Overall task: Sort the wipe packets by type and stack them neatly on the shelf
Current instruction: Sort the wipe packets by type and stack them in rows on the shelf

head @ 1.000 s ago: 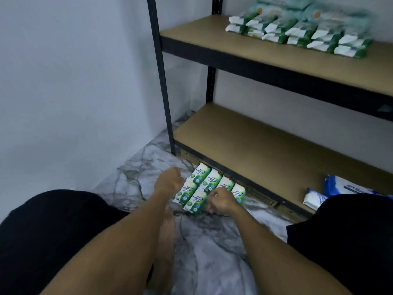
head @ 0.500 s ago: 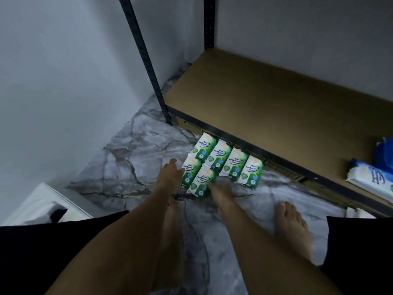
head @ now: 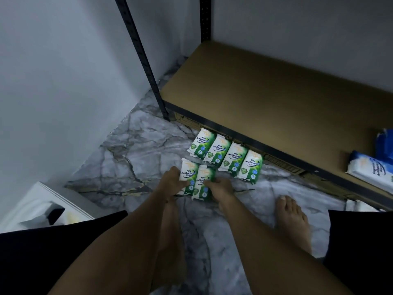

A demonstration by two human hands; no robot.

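Six green wipe packets (head: 232,158) sit on the marble floor (head: 131,167), tight against the front edge of the bottom shelf board (head: 265,99), near its left corner by the black post (head: 146,67). The back row of four (head: 214,150) lies side by side, touching, labels up, far ends toward the shelf. Front row is two, touching each other and overlapping the near ends of the back row. Left hand (head: 171,182): fingers curled round the left edge of the left front packet (head: 188,174), gripping it. Right hand (head: 221,188): curled over the near right corner of the right front packet (head: 203,184), holding it. Can't tell if either packet is off the floor. A blue-and-white packet (head: 370,169) lies on the shelf board at its right end near the front edge, well apart from the green ones. More blue packaging (head: 386,143) is behind it, cut off by the frame. One bare foot (head: 293,222) is on the floor right of the right forearm, the second foot (head: 170,226) under the left forearm. A white box (head: 38,207) is on the floor at lower left, beside the wall (head: 63,81).
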